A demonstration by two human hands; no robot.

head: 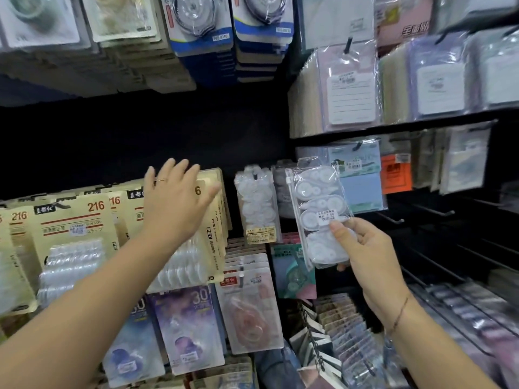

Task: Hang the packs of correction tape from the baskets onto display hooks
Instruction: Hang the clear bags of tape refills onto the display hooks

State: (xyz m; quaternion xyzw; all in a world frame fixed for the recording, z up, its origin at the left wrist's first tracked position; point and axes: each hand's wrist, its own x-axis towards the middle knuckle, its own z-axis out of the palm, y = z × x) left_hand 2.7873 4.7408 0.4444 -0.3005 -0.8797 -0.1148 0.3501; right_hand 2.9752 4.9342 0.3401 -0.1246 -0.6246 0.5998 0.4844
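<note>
My right hand (365, 248) pinches a clear pack of white correction tapes (318, 203) by its lower part and holds it upright in front of the display. Just left of it a like clear pack (255, 200) hangs on a black hook (255, 175), with another pack partly hidden behind mine. My left hand (175, 200) reaches forward with fingers spread, over the top of a row of beige carded tape packs (73, 220). No basket is in view.
Carded tape packs fill the hooks above and below, among them purple ones (185, 327) and a pink one (250, 313). Sticky-note packs (348, 88) hang at the upper right. Bare black hooks (438, 211) jut out at the right. Small booklets (337, 327) stand in a row below.
</note>
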